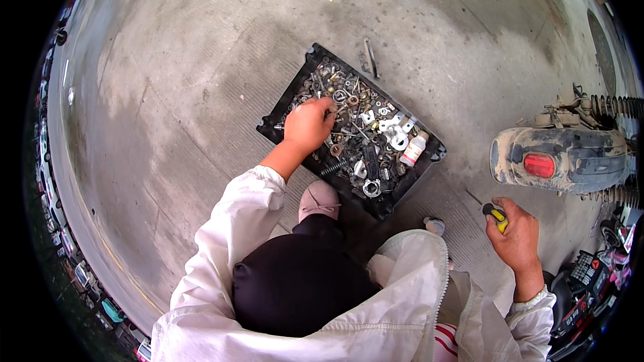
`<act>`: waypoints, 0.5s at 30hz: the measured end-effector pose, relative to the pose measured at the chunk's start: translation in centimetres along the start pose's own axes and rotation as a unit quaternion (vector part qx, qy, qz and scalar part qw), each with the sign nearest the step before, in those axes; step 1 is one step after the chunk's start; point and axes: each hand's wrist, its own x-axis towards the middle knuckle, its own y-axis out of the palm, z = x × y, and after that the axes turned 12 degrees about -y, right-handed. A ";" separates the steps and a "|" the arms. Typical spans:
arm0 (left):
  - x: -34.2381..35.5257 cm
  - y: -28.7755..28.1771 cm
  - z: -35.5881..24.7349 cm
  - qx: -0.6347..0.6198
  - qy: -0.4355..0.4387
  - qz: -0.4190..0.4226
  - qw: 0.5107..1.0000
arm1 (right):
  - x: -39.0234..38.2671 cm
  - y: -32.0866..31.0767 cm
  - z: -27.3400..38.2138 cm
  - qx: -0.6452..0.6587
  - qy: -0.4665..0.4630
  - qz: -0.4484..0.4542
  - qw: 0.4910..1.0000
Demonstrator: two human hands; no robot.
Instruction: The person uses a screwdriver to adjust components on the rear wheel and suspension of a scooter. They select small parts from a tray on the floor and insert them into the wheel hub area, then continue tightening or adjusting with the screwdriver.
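A black tray (276, 111) full of loose nuts, bolts, washers and metal fittings sits on the ground in front of me. Over its left part is my left hand (310, 124), fingers curled down among the small hardware; whatever is between the fingertips is hidden. Off to the right, beyond the tray, my right hand (516, 234) is wrapped round a screwdriver (495, 216) with a yellow and black handle, its thin shaft pointing up and left. A small white bottle (414, 149) lies among the parts at the tray's right end.
A flat metal bar (369, 58) lies on the concrete behind the tray. To the right juts a muddy rear fender (577, 157) with a red light and coil springs beside it. My pink shoe (319, 200) is close to the tray's near edge. Parked vehicles line the lower right.
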 end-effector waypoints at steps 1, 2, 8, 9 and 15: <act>-0.1 -0.6 0.4 -0.004 0.020 0.041 0.999 | 0.0 0.0 -0.1 0.000 0.000 -0.001 1.000; -0.2 -1.3 0.9 -0.008 0.038 0.080 0.996 | 0.0 0.0 0.0 0.002 -0.001 -0.001 1.000; -1.2 -0.9 1.1 0.122 0.045 0.134 0.982 | 0.2 0.0 0.0 0.007 0.001 -0.005 1.000; -1.3 -0.8 1.3 0.130 0.047 0.126 0.982 | 0.3 0.0 0.1 0.006 0.000 -0.003 1.000; -0.6 -3.2 1.3 0.126 0.013 0.248 0.960 | 0.1 0.0 -0.1 0.009 0.002 -0.002 1.000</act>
